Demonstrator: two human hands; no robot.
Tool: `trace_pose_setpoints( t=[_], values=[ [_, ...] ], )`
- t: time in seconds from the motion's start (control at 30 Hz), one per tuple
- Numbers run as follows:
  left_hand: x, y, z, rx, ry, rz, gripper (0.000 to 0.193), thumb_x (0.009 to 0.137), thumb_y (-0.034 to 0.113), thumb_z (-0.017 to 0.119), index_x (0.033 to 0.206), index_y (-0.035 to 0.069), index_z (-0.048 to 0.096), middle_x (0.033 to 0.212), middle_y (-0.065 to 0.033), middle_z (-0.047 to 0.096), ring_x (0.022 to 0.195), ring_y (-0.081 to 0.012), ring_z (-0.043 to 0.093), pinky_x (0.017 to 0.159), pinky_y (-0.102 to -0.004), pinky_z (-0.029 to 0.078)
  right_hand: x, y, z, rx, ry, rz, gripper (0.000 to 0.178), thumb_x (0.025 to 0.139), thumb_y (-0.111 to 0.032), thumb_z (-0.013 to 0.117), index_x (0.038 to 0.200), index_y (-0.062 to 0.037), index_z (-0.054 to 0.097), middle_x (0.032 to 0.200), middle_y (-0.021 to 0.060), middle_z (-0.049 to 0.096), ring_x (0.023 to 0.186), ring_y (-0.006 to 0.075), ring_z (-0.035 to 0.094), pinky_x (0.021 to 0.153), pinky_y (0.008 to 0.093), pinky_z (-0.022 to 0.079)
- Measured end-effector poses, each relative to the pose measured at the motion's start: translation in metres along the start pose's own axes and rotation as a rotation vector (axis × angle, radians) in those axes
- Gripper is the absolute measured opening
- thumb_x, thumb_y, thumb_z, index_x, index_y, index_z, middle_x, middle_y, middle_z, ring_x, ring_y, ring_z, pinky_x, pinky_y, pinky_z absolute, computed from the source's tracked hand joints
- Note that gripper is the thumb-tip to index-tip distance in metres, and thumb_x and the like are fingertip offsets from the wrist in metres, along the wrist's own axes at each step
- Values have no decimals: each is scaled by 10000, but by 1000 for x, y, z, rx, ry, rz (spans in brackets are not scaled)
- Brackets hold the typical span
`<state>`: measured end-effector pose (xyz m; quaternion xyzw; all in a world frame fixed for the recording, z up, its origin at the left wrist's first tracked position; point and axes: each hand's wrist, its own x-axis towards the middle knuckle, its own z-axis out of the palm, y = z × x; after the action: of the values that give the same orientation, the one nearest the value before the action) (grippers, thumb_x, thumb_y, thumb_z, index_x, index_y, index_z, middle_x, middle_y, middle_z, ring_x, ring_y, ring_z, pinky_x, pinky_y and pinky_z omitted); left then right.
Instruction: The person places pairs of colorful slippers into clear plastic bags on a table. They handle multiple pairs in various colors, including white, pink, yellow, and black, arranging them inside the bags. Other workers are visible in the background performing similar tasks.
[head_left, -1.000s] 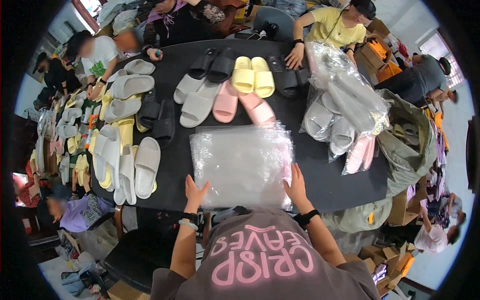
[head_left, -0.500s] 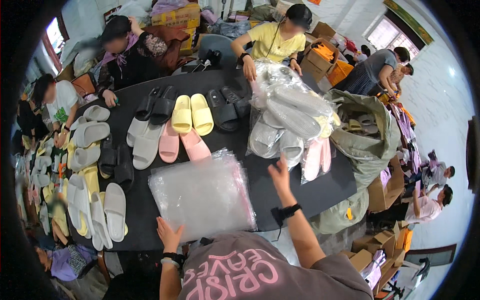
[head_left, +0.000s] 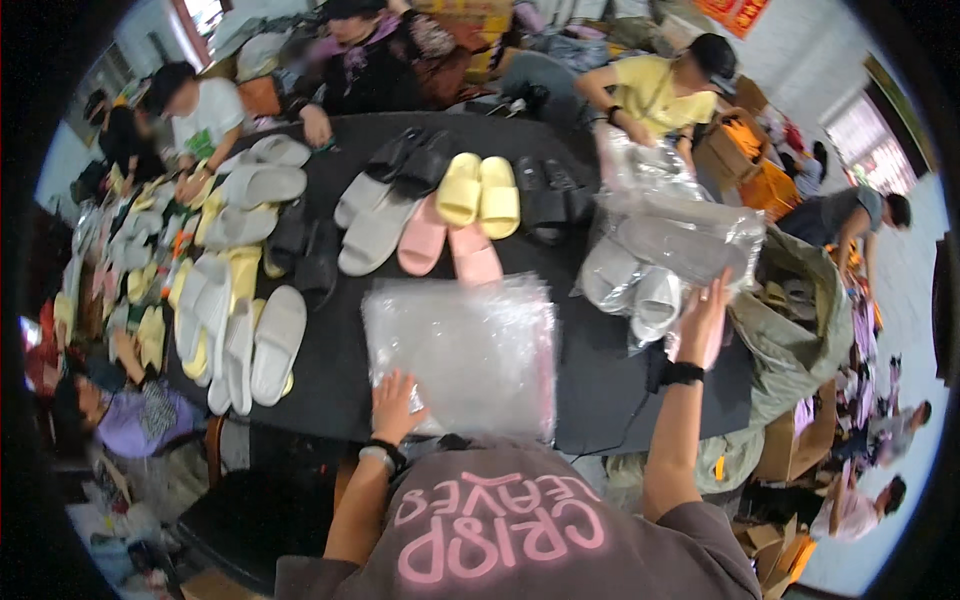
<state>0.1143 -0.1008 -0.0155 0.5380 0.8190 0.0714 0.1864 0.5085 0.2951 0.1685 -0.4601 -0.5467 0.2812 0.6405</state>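
Observation:
My left hand (head_left: 398,405) lies with fingers spread on the lower left corner of a stack of clear plastic bags (head_left: 475,350). Over on the right, my right hand (head_left: 703,322) has its fingers stretched against the near edge of a pile of bagged slippers (head_left: 675,240); it grips nothing that I can see. Grey pairs show through the film, and the pink bagged pair is mostly covered by that hand. Beyond the stack sit loose slippers: a pink pair (head_left: 422,236), a yellow pair (head_left: 459,190), a grey pair (head_left: 380,235) and black ones (head_left: 425,165).
More grey slippers (head_left: 278,340) lie along the left of the black table (head_left: 590,385). Across it, a person in yellow (head_left: 650,95) has hands at the bagged pile. A large woven sack (head_left: 800,350) with slippers inside stands at the right edge. Other people work on the left.
My right hand has moved right and forward onto the bagged slippers. My left hand has shifted from the bag stack's edge onto its corner. The whole view has turned somewhat.

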Motion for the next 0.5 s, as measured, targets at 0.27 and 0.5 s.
trace_pose_setpoints(
  t=[0.27,0.5],
  values=[
    [0,-1,6,17,-18,-22,828,758,500,653,1431,138,335,1510,-163,232,1392,-366,203,1113,-533,164,-60,-124,9,-833,-239,-863,427,688,14,751,1077,-157,706,1053,105,594,1079,331,501,907,424,421],
    [5,-6,11,20,-64,-16,859,763,550,620,1454,159,293,1527,-148,201,1404,-357,177,1115,-530,155,-98,-165,58,-791,-395,-795,501,601,44,697,1032,-209,729,987,104,545,962,318,514,848,391,452]
  ],
)
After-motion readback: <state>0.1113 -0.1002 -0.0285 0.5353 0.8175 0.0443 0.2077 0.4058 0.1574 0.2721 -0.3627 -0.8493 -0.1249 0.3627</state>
